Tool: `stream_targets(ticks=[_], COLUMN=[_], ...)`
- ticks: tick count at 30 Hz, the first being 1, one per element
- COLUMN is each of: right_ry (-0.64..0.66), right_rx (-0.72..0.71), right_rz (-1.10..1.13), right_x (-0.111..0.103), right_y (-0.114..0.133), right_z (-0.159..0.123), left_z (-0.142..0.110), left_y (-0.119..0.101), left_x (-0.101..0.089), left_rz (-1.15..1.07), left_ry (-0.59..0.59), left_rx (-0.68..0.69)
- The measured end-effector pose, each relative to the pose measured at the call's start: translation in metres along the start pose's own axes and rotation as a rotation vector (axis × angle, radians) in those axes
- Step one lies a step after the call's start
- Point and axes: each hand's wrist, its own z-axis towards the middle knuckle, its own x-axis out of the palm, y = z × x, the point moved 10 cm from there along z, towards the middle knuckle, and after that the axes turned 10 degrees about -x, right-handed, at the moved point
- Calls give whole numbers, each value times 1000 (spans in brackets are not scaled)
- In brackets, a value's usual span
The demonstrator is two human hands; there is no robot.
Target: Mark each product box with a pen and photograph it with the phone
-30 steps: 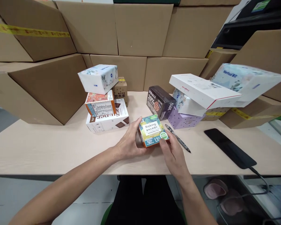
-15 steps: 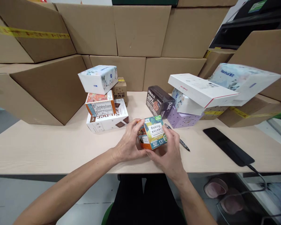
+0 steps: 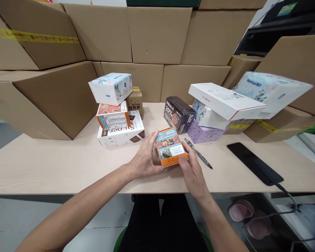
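Both my hands hold a small orange snack box (image 3: pixel 170 146) just above the pale wooden table (image 3: pixel 55 168), near its front edge. My left hand (image 3: pixel 144 159) grips the box's left side with fingers curled round it. My right hand (image 3: pixel 193 168) grips the right and lower side, thumb on the face. The face turned up shows an orange panel with food pictures and a white label. A black pen (image 3: pixel 198 158) lies on the table just right of the box.
A stack of three boxes (image 3: pixel 115 115) stands at left, a dark box (image 3: pixel 179 114) behind, and a purple box (image 3: pixel 206 133) under white boxes (image 3: pixel 225 101) at right. A black flat device (image 3: pixel 254 163) with cable lies at right. Large cardboard cartons (image 3: pixel 157 35) wall the back.
The box has been turned in my hands: the green "Binking" face showed up before, now an orange side with pictures faces up. Hands stayed in place.
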Motion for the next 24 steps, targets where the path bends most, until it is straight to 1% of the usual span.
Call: stream_targets(ticks=[5,9,12,14,16,18,19,24], right_ry=[15,-32,-61,-84,-113,-144,-157,-231], right_rx=[-38,-203,-323,-373,-393,-368,-332,-43], right_rz=[-54,-125,-227,-299,-326,-281,-233,71], right_x=[2,-3,-2,-1,-2,-5,-8,-21], right_y=[6,22,36,41,43,38,32,-4], right_z=[2,0,-2,-4,-5,-6,-5,-7], left_z=[1,-1,-3,-5,-5,-5,-4,0], left_y=[-2,-3,-11,-18,-23,-24,-23,-6], left_x=[-3,-7,-8,-9,-10,-10,-10,-4], left_rz=[1,55,97,114,127,139,144,156], left_ry=[-17,-58,-84,-96,-105,-102,-97,-25], left_rx=[13,17,76,132,166,167,155,42])
